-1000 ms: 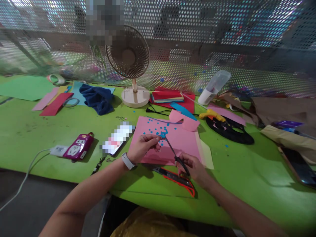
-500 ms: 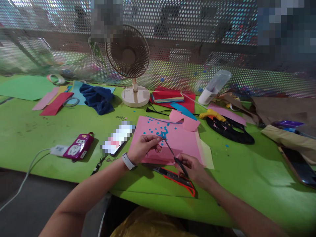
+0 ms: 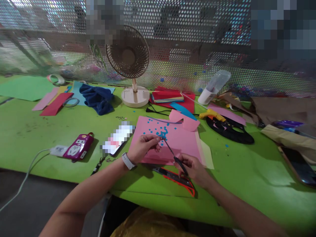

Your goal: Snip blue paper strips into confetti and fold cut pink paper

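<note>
The right hand (image 3: 191, 167) is curled round the handles of a pair of dark scissors (image 3: 170, 149), above the near right corner of the pink paper sheet (image 3: 184, 143), which serves as landmark below. The scissors' long axis slants away from that corner toward the sheet's middle, tip farthest and leftmost; whether the blades are parted cannot be told. The tip meets the left hand (image 3: 145, 146), which is over the sheet's left part and closer to it than the right. Thumb and forefinger there are pinched on what looks like a bit of blue paper, too small to make out surely; touching the blades or just beside them, I cannot tell.

Blue paper snippets (image 3: 165, 133) lie scattered on the sheet's far half, thickest beyond the tip. A curled pink paper cutout (image 3: 192, 125) covers its far right corner. Just outside the near edge, partly under the right hand, lies an orange-edged utility knife (image 3: 170, 174). A smartphone (image 3: 124, 134) lies beside the left edge, limiting sideways room there; rightward, beyond pale yellow paper (image 3: 207, 154), the green tabletop (image 3: 237, 171) offers a broader stretch.
</note>
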A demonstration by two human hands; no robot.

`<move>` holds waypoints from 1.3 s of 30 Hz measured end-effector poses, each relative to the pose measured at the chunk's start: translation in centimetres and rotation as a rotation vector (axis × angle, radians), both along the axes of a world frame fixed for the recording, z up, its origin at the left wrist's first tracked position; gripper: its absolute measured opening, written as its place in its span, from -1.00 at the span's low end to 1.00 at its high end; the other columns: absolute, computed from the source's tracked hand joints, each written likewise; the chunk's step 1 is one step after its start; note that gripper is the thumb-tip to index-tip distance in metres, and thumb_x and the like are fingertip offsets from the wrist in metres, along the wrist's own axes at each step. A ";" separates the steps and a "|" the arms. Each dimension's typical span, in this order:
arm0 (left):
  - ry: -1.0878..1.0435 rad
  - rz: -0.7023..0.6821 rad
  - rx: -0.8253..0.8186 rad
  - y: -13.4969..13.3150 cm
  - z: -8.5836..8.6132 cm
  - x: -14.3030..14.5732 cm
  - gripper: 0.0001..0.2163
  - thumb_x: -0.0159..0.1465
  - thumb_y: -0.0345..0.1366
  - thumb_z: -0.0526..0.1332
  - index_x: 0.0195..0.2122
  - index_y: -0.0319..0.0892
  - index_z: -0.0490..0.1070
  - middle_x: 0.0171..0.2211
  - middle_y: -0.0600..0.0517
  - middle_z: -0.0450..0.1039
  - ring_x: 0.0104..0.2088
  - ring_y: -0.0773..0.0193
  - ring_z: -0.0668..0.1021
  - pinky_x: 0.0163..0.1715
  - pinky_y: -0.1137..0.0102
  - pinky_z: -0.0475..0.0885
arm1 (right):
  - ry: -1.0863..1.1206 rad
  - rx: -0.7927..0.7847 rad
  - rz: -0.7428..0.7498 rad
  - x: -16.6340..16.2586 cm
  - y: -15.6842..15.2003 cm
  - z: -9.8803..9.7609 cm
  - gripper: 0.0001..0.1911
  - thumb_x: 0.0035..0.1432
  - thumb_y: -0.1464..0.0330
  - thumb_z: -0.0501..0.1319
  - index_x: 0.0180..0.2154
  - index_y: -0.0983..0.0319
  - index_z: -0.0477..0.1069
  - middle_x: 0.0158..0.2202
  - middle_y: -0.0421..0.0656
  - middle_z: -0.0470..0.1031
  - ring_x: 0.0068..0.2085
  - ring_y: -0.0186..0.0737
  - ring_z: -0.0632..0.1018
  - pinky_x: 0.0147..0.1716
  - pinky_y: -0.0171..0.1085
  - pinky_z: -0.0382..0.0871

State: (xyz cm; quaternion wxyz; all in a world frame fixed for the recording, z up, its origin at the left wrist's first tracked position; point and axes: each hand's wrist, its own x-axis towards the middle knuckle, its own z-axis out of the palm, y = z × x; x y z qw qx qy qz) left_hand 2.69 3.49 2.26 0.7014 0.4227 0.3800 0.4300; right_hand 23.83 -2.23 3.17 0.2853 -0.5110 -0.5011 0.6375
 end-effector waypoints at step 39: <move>0.019 -0.002 -0.022 -0.1 0.2 0.1 -0.76 0.11 -0.16 0.36 -0.33 -0.26 0.55 -0.62 0.06 0.46 -0.61 0.43 0.45 -0.49 0.50 0.37 | -0.038 0.055 0.033 0.2 0.1 -0.4 -0.52 -0.09 -0.01 0.34 -0.48 0.23 0.24 -0.57 -0.31 0.24 -0.56 -0.39 0.34 -0.58 -0.35 0.16</move>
